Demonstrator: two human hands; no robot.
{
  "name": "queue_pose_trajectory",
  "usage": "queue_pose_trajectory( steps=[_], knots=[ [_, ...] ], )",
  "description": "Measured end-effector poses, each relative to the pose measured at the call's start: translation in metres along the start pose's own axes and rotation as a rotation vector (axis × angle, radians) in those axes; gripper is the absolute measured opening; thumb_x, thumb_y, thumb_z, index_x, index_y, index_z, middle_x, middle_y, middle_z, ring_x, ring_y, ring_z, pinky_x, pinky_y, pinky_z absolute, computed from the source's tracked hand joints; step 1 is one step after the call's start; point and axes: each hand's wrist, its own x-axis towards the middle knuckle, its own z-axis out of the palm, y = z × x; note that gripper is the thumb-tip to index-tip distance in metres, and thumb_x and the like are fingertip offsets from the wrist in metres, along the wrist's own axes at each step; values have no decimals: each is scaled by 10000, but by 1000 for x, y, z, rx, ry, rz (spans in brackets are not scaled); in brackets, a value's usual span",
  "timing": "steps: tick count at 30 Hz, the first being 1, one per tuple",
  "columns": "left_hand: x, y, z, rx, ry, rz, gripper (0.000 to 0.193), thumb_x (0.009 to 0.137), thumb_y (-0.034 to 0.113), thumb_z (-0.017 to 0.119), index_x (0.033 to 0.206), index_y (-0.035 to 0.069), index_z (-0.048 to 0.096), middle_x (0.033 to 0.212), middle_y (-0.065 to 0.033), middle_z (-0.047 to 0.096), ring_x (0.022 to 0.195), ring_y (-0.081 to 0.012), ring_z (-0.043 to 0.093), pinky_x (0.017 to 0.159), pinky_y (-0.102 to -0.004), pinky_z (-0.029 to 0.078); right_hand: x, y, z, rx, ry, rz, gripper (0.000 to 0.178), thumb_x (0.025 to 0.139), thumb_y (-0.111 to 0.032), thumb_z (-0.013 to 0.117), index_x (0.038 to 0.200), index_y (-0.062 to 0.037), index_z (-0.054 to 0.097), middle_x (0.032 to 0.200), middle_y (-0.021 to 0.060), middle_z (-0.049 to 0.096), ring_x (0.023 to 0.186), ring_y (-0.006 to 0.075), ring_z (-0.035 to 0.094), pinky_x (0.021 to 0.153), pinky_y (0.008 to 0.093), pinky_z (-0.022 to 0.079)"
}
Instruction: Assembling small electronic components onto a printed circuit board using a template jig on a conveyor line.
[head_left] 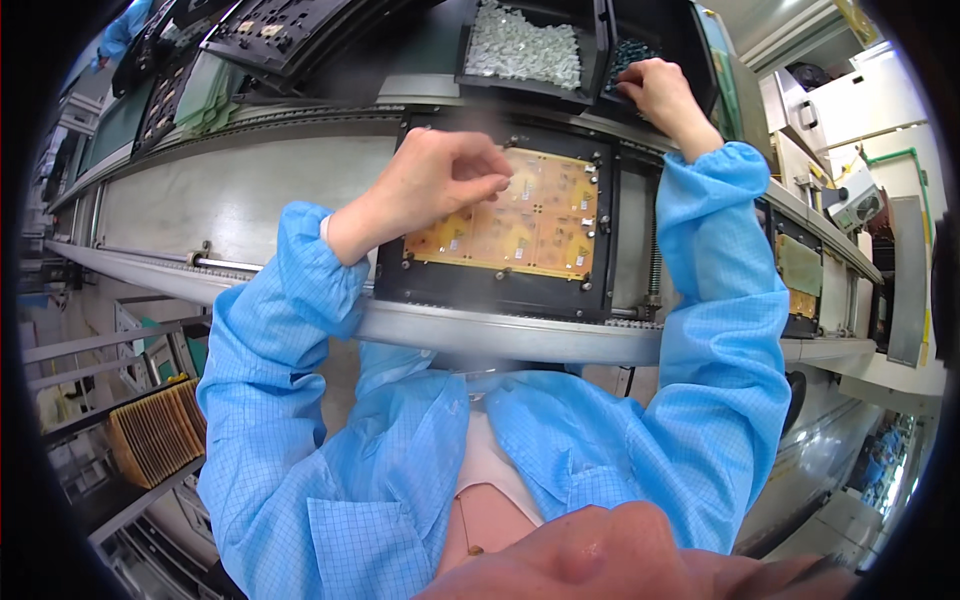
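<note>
My left hand hovers over a yellow-orange panel of circuit boards, with thumb and fingertips drawn together. Any small part between them is too small to make out. The panel lies in a black frame carrier with small metal studs around its edge. Up at the right, my right hand reaches into a black bin that holds small dark bluish parts. Its fingers are bent together at these parts, and what they pinch is hidden.
Left of that bin, another black bin holds many small whitish clear parts. The carrier rests on a conveyor with a metal front rail. Black trays and green sheets stand at the back left. Another carrier is at the right.
</note>
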Motion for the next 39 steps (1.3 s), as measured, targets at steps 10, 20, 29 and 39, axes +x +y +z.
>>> queue_pose_trajectory(
  steps=[10, 20, 29, 39],
  knots=[
    [49, -25, 30, 539, 117, 282, 63, 774, 171, 726, 811, 125, 749, 882, -37, 587, 930, -232, 571, 781, -374, 493, -17, 6, -9, 132, 225, -18, 178, 848, -136, 689, 973, -9, 681, 874, 148, 715, 810, 271, 703, 755, 356, 555],
    [60, -42, 38, 629, 190, 316, 61, 756, 207, 758, 779, 150, 758, 895, -29, 585, 945, -233, 559, 813, -379, 421, -89, -39, -15, 617, 270, 47, 156, 902, -129, 685, 979, 3, 658, 819, 9, 666, 746, 61, 611, 708, 216, 508],
    [64, -35, 50, 746, 201, 368, 68, 809, 157, 661, 833, 105, 697, 852, -72, 615, 855, -320, 596, 768, -441, 490, -119, -50, 6, 920, 193, 105, 184, 915, -94, 686, 1054, 13, 632, 911, 5, 643, 813, 46, 588, 749, 188, 479],
    [115, -16, 2, 1057, 428, 443, 52, 786, 105, 680, 807, 58, 691, 876, -86, 654, 888, -278, 645, 740, -401, 547, -138, -54, 12, 1307, 13, 189, 214, 943, -90, 647, 1117, 33, 665, 1051, 108, 707, 943, 142, 671, 863, 269, 540]
  ],
)
